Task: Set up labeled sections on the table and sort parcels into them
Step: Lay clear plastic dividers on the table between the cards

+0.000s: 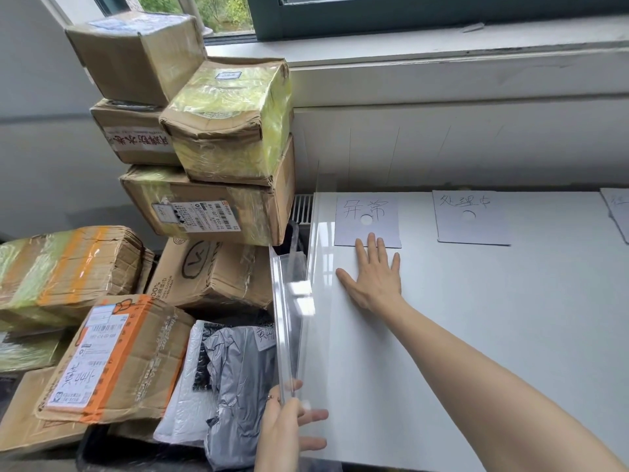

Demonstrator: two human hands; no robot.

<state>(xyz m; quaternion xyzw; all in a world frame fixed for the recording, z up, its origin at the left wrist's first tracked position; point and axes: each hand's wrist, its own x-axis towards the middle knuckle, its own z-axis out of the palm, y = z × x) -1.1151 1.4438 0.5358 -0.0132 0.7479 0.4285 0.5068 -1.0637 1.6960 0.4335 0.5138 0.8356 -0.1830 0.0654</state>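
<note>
White paper labels lie along the far edge of your tabletop (476,335): one reads 异常 (367,219), the next 处理中 (471,218), and a third (617,212) is cut off at the right. Your right hand (372,272) lies flat with fingers spread, fingertips touching the 异常 sheet. Your left hand (284,434) has its grip closed on a clear acrylic panel (289,318) at the tabletop's left edge. Parcels (190,172) are piled left, under a window (408,11); two read 黄州.

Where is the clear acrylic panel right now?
The clear acrylic panel stands on edge along the table's left side, gripped by the left hand, beside the parcels.
</note>
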